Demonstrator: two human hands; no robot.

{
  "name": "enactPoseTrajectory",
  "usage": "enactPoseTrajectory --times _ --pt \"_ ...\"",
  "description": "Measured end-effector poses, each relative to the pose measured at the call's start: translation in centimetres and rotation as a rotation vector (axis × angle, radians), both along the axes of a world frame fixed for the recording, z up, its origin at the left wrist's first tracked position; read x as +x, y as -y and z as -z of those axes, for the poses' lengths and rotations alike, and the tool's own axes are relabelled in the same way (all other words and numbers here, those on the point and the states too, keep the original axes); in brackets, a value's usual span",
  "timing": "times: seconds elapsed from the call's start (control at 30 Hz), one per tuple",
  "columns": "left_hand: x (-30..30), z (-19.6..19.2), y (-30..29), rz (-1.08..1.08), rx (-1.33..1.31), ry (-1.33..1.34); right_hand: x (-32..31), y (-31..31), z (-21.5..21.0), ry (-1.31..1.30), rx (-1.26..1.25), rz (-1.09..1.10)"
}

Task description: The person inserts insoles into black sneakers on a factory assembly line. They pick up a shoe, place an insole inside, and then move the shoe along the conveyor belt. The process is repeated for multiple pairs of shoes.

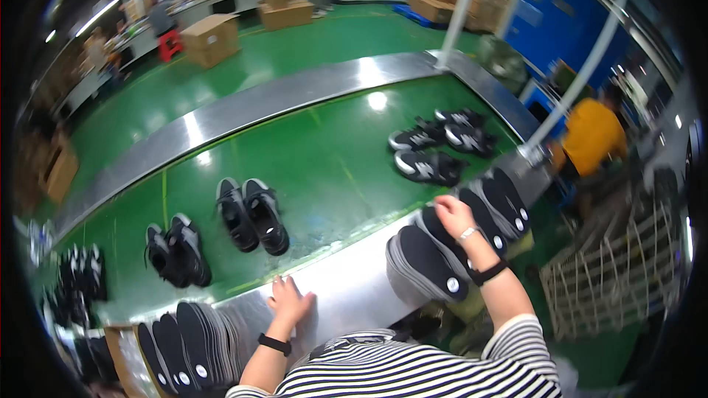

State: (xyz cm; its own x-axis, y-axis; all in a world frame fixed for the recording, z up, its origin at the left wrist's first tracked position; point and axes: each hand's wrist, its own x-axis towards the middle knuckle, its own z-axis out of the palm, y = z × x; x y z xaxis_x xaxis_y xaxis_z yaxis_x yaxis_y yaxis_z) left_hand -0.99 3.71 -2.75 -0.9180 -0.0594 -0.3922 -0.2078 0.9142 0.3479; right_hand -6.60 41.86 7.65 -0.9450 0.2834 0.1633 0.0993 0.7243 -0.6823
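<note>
Meanwhile right hand (453, 215) pinched top insole of right stack (472, 228); left hand (290, 301) lay spread, empty, on metal rail (346, 291). Shoe pairs on belt (251, 214) seemingly awaited insoles; most work left.

Black-and-white striped short-sleeved top, black band on each wrist, silvery bracelet by the right hand (453, 215).

On the conveyor belt (324, 155), pairs of shoes (251, 214) are laid; insole stacks (442, 250) are set along its near rail (346, 287).

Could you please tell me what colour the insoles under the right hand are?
Black insoles, seen in the head view.
</note>
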Motion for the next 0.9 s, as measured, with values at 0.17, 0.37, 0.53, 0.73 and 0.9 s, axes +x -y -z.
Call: enactPoseTrajectory --times 0.17,0.37,0.53,0.73,0.9 --pt "1.8 1.6 0.5 0.315 -0.082 0.184 -2.8 -7.1 2.4 0.072 0.031 -0.065" --pt "3.8 0.8 2.8 0.262 0.025 0.162 -8.3 -11.1 4.7 0.022 0.622 0.020" --pt "3.8 0.5 2.5 0.226 0.054 0.146 -13.1 -11.5 3.8 0.321 0.894 0.238" --pt "3.0 0.4 2.7 0.229 0.027 0.176 -17.0 -11.4 4.4 0.404 1.020 0.133" --pt "2.8 0.5 2.5 0.200 0.024 0.242 -19.6 -11.5 5.2 0.468 1.082 -0.058"
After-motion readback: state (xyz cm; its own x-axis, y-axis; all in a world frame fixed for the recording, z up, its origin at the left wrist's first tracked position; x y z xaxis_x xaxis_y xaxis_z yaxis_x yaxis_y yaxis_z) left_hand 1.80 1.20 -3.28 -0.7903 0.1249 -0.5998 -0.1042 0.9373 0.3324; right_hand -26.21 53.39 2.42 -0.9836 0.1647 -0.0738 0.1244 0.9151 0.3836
